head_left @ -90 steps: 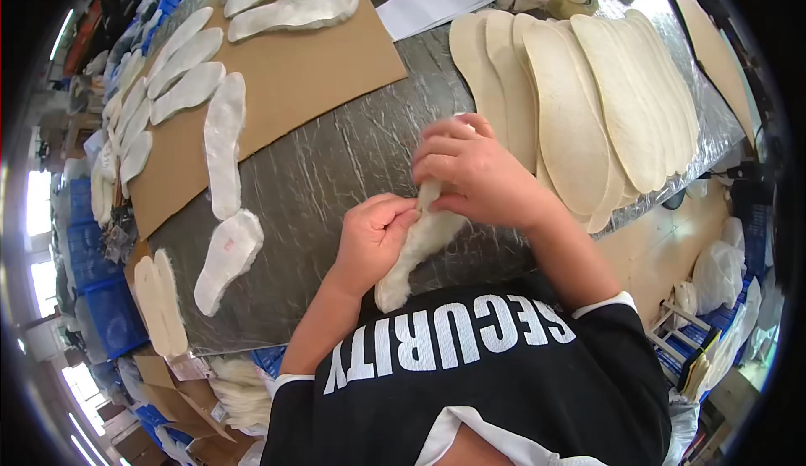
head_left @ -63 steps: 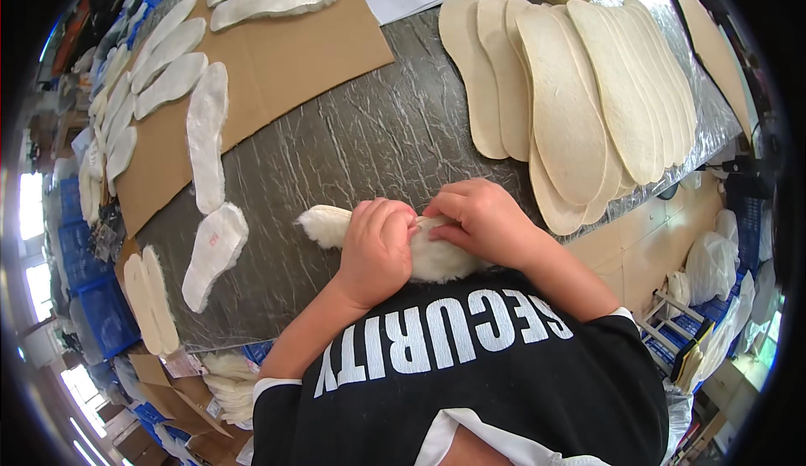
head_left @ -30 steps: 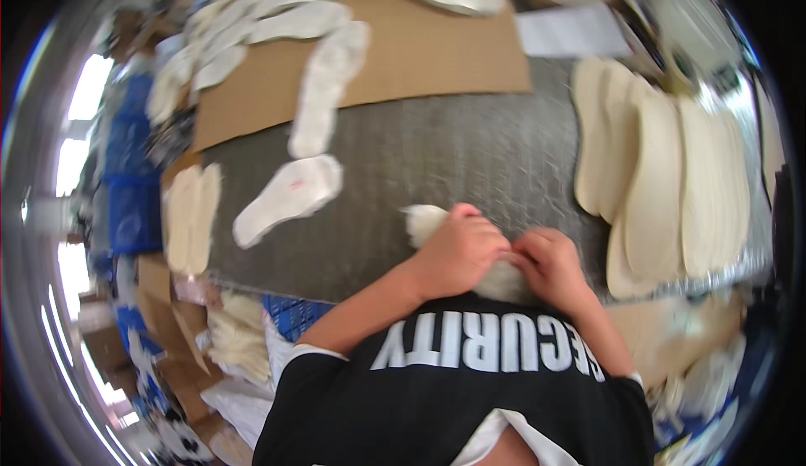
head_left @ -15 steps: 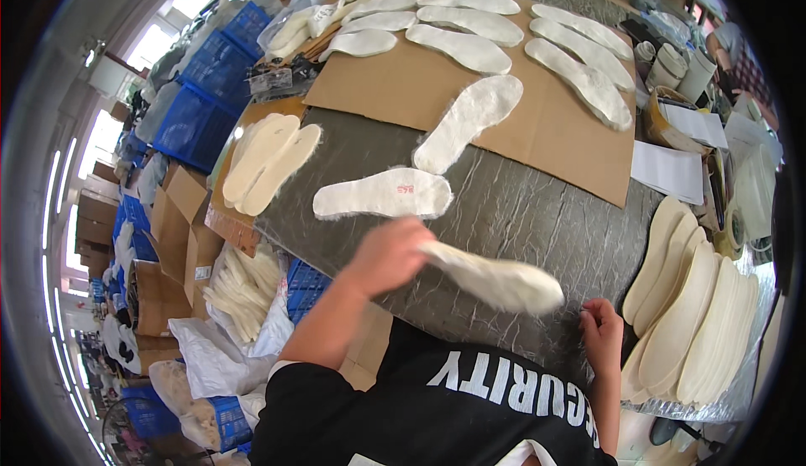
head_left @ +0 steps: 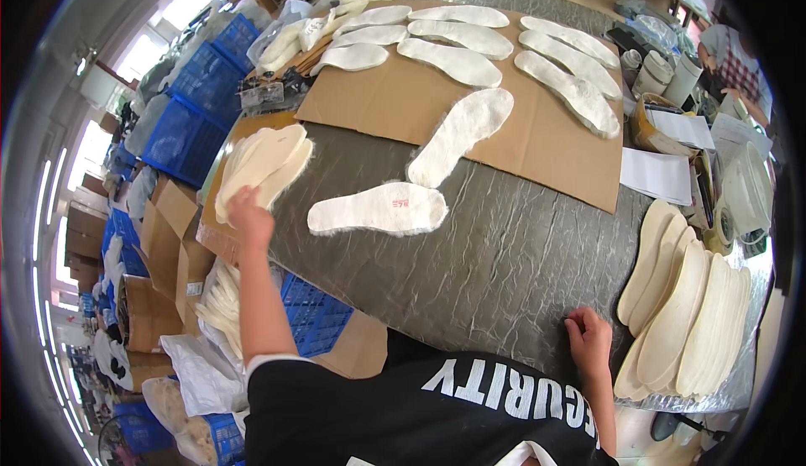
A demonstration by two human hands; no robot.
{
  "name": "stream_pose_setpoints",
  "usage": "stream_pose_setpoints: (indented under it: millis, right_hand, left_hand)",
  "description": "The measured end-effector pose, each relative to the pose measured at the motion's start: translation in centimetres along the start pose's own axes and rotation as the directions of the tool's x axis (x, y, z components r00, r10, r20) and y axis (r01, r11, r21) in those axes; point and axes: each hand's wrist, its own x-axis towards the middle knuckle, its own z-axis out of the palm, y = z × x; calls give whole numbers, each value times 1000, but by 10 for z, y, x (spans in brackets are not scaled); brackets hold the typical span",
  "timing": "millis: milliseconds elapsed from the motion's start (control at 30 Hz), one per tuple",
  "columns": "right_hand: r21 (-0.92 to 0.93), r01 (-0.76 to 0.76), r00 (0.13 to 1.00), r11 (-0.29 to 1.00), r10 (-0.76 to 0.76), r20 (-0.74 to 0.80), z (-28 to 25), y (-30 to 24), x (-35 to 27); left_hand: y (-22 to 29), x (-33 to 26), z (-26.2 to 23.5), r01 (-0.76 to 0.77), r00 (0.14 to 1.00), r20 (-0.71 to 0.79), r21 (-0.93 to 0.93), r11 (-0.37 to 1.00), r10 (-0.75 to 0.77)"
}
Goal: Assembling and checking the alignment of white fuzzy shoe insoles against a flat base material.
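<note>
At the table's left edge, my left hand (head_left: 252,214) pinches the near end of a cream insole (head_left: 262,154). That insole lies over a small pile of fuzzy-edged insoles, partly covering them. My right hand (head_left: 589,337) rests at the near right of the dark table with its fingers curled and nothing visible in them. Between the hands and the cardboard lies a white fleecy insole (head_left: 378,210) with a red stamp. Another fleecy insole (head_left: 462,134) slants up from it onto the cardboard's edge. A stack of smooth cream insoles (head_left: 684,306) fans out beside my right hand.
A cardboard sheet (head_left: 537,159) carries several white insoles in rows. Blue crates (head_left: 189,126) and cardboard boxes stand left of the table. Paper sheets (head_left: 659,175), cups and a tape roll (head_left: 719,233) crowd the right side. Another person (head_left: 739,59) is at the far right.
My left hand has carried the insole from the table's near middle leftward onto the left pile. My right hand stays put, its fingers more curled. The view has shifted slightly.
</note>
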Motion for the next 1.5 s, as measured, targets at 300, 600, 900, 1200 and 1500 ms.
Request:
stream_pose_setpoints:
  millis: [300, 600, 900, 1200, 1500]
  right_hand:
    - [-43, 23, 998, 999, -21, 56, -3, -3, -3]
    - [37, -9, 999, 999, 7, 47, -8, -9, -4]
    - [192, 65, 978, 979, -24, -208, -30, -4, -31]
    - [-658, -120, 982, 743, -10, -191, -138, 42, -99]
    - [-58, -36, 807, 998, -6, -590, -147, 49, -81]
  left_hand:
    - [162, -26, -13, -195, 783, 458, -462, 865, 421]
    - [265, -60, -55, -311, 597, 473, -608, 730, 648]
    - [369, -90, -74, -518, 470, 287, -677, 524, 835]
    - [457, -96, -119, -551, 160, -123, -834, -15, 979]
    - [593, -144, -151, -424, 170, -576, -775, -468, 800]
